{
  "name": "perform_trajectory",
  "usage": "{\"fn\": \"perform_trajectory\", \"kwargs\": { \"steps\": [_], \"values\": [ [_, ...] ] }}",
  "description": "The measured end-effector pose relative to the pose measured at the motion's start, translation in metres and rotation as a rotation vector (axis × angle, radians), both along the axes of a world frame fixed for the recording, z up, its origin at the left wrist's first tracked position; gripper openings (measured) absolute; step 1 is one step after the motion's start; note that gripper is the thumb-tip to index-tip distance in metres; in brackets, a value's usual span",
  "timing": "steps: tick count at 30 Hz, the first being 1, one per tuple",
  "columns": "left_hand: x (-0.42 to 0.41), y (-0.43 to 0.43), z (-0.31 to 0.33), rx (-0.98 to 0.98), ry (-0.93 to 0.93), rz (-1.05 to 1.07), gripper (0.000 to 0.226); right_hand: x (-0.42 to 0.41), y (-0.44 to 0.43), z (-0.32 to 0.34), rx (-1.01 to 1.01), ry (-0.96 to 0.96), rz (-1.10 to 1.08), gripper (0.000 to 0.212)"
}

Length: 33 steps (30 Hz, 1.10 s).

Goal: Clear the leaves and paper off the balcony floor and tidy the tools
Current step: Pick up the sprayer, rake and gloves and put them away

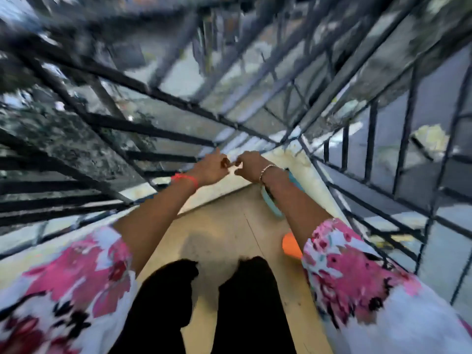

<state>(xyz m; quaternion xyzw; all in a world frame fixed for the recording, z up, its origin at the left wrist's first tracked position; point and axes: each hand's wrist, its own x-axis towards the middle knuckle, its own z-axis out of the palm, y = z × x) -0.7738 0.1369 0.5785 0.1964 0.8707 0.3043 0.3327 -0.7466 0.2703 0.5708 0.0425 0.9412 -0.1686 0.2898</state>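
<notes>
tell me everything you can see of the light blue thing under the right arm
The light blue, plastic-looking curved thing lies on the tan balcony floor beside the pale kerb on the right. Only a smooth rounded rim and a strip of blue farther off show; the person's right forearm hides its middle. The left hand and right hand are farther ahead, not on it. Blur hides what it is.

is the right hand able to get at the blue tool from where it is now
Probably yes: the blue tool sits just below the right hand, partly hidden only by that hand's own forearm. Nothing else covers it.
</notes>
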Motion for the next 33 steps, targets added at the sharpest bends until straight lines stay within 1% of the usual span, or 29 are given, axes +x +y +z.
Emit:
{"fn": "perform_trajectory", "kwargs": {
  "steps": [2, 3, 5, 8, 12, 17, 21, 23, 26, 33],
  "values": [
    [0.013, -0.039, 0.045, 0.003, 0.082, 0.008, 0.026, -0.002, -0.028, 0.054, -0.041, 0.071, 0.032, 0.025],
    [0.017, -0.062, 0.065, -0.035, 0.117, 0.032, 0.024, -0.007, -0.043, 0.079, -0.039, 0.09, 0.082, 0.018],
    [0.025, -0.091, 0.084, -0.11, 0.119, 0.066, 0.023, -0.011, -0.062, 0.103, -0.05, 0.093, 0.127, 0.012],
    [0.049, -0.144, 0.13, -0.129, 0.164, 0.259, 0.026, -0.01, -0.11, 0.155, -0.088, 0.155, 0.312, 0.02],
    [0.091, -0.192, 0.172, -0.111, 0.22, 0.545, 0.029, -0.002, -0.173, 0.205, -0.058, 0.162, 0.652, 0.031],
    [0.159, -0.228, 0.191, -0.12, 0.286, 0.889, 0.015, 0.024, -0.239, 0.219, -0.082, 0.192, 0.994, 0.028],
    [0.235, -0.246, 0.19, -0.126, 0.262, 1.157, 0.026, 0.073, -0.294, 0.222, -0.133, 0.164, 1.257, 0.031],
    [0.271, -0.251, 0.185, -0.12, 0.243, 1.299, 0.027, 0.102, -0.314, 0.219, -0.185, 0.136, 1.348, 0.03],
    [0.326, -0.258, 0.175, -0.167, 0.208, 1.511, 0.029, 0.149, -0.345, 0.213, -0.238, 0.077, 1.5, 0.027],
    [0.426, -0.282, 0.157, -0.213, 0.171, 1.894, 0.031, 0.242, -0.417, 0.201, -0.321, 0.036, 1.745, 0.027]
  ]
}}
